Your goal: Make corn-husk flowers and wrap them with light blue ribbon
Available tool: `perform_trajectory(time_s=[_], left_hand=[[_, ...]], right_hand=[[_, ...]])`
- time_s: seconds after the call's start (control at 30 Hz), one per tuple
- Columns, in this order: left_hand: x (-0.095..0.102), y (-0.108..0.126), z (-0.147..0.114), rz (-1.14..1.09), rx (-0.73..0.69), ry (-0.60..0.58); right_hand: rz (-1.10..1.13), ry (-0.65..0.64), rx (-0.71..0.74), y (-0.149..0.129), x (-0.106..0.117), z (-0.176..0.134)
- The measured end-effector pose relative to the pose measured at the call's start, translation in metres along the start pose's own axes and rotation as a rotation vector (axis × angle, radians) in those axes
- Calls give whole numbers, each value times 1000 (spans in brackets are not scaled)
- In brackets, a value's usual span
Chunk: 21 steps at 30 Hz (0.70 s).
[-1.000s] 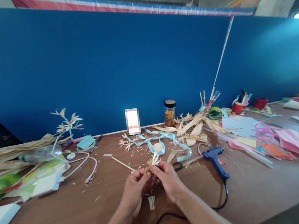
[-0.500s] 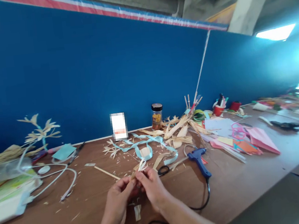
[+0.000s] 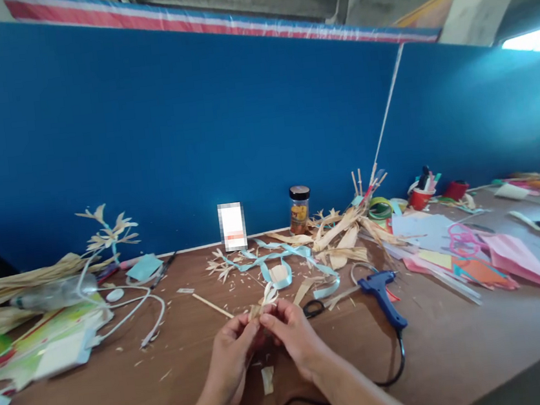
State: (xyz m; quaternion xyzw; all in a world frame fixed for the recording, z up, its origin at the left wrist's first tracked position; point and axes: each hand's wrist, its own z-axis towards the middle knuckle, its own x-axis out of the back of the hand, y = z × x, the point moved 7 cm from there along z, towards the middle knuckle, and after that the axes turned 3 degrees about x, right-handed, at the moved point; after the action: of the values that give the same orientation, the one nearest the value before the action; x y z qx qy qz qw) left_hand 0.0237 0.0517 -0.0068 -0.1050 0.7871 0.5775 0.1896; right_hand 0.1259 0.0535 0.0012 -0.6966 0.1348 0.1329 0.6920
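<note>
My left hand (image 3: 233,353) and my right hand (image 3: 295,336) meet above the front middle of the brown table, fingertips pinched together. Between them is a small flower of pale dried husk (image 3: 269,295), its white petals pointing up and away from me. A tan husk strip (image 3: 255,311) wraps its base at my left fingertips. My fingers hide the lower part. Just beyond lie a light blue ribbon (image 3: 286,281) and the black handle of scissors (image 3: 314,308). Below my hands a small husk scrap (image 3: 268,380) rests on the table.
A blue glue gun (image 3: 383,297) lies to the right, its black cord curving behind my wrists. At the back stand a jar (image 3: 299,211) and dried husks (image 3: 344,230). A white cable (image 3: 152,300) and a husk-flower stem (image 3: 112,237) are at left, coloured papers (image 3: 485,269) at right.
The view has turned left, so everything sits further right in the picture. Both hands keep their pinch on the husk flower, with its white petals showing a little more above the fingers.
</note>
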Motion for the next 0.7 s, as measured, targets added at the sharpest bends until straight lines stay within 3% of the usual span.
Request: perform_trajectory(time_s=[0.13,0.33,0.7], left_hand=[[-1,2,-2,18,-5,5],[-2,10,-4,126,-121,3],[9,5,3,167,-107,52]], right_hand=[[-6,-8,-8,0,3,-1],[-60,-74,-6,0,4,0],[-144,-47,-17,0,5,1]])
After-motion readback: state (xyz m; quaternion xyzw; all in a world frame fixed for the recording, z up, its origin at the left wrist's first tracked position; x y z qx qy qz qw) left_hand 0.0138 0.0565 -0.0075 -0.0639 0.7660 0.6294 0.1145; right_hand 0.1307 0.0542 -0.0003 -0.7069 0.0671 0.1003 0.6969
